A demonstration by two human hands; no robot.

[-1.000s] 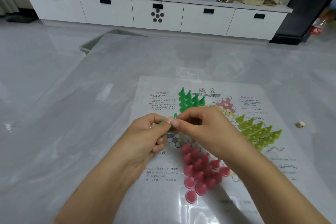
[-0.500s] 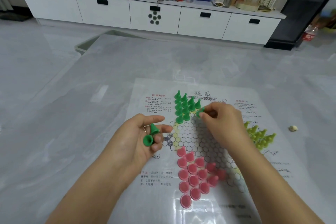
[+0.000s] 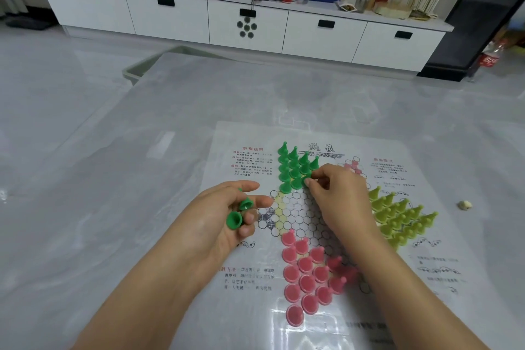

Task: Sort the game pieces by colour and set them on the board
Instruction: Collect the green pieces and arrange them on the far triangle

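A paper Chinese-checkers board [image 3: 397,264] lies on the grey table. Several green cone pieces [image 3: 294,166] stand in its far corner, yellow-green ones [image 3: 397,214] at the right, pink ones [image 3: 308,278] near me. My left hand [image 3: 216,221] holds two green pieces [image 3: 238,213] between thumb and fingers, left of the board's centre. My right hand [image 3: 338,199] pinches one green piece [image 3: 307,179] at the near right edge of the green group, low over the board.
A small beige lump [image 3: 464,204] lies on the table right of the board. A white cabinet [image 3: 247,23] with bottles, a can and a blue bag runs along the far wall. A bin [image 3: 147,65] stands beyond the table's far left corner.
My hands were together over the board's centre; the right hand took one green piece and carried it up to the green group. The left hand stayed back with two pieces.
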